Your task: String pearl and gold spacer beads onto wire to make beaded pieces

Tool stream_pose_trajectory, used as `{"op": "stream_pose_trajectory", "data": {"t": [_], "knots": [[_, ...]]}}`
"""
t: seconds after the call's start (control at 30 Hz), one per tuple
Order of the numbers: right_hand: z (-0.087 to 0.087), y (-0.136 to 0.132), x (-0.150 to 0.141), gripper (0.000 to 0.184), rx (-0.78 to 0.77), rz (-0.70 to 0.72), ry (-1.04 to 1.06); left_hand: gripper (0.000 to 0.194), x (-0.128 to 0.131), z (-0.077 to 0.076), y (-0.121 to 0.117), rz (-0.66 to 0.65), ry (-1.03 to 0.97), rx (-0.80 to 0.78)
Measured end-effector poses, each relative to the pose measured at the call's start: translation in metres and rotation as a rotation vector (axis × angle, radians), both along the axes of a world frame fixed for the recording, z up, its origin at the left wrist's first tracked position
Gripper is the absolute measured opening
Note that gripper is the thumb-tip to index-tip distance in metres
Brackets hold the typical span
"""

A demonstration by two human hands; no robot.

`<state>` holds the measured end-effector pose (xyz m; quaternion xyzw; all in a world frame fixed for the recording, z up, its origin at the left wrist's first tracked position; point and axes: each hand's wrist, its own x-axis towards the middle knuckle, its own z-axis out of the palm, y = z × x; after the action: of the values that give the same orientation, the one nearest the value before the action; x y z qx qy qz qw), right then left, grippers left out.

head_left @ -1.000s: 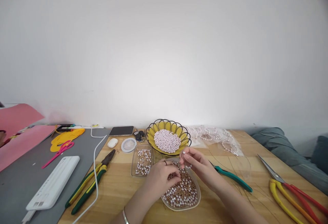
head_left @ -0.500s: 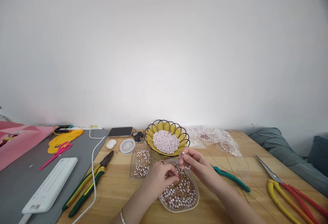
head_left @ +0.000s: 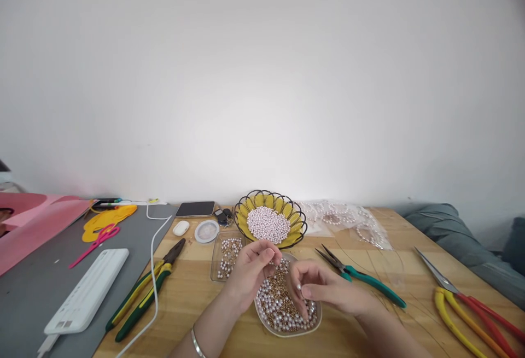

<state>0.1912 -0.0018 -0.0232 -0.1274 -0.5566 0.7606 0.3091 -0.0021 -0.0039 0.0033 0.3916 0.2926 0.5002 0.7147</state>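
My left hand (head_left: 255, 270) is raised over the back left side of a clear tray (head_left: 287, 334) of mixed pearl and gold beads (head_left: 275, 309). Thumb and fingers are pinched together, and what they hold is too small to tell. Lower down, over the tray's right side, is my right hand (head_left: 328, 288). A single pearl bead (head_left: 299, 287) shows at its thumb and forefinger, while other fingers reach down among the beads. Behind both hands stands a yellow basket with a black looped rim (head_left: 296, 233), holding pale pink beads (head_left: 268, 224).
A smaller bead tray (head_left: 217, 277), a spool (head_left: 207, 232) and a phone (head_left: 195, 209) lie left. Green-yellow pliers (head_left: 141, 295) and a white cable (head_left: 153, 270) are further left. Right are teal pliers (head_left: 369, 281), large scissors (head_left: 455, 300) and bagged bead strands (head_left: 353, 221).
My left hand has risen from the beads, up and slightly right. My right hand has come down over the tray, uncovering the teal pliers' jaws. The view has shifted slightly.
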Motion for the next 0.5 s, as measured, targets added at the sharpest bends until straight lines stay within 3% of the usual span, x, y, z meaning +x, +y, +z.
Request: {"op": "stream_pose_trajectory", "data": {"t": [0.5], "knots": [[0.0027, -0.0013, -0.0007, 0.031, 0.012, 0.005, -0.107, 0.039, 0.0029, -0.004, -0.0014, -0.048, -0.009, -0.04]]}}
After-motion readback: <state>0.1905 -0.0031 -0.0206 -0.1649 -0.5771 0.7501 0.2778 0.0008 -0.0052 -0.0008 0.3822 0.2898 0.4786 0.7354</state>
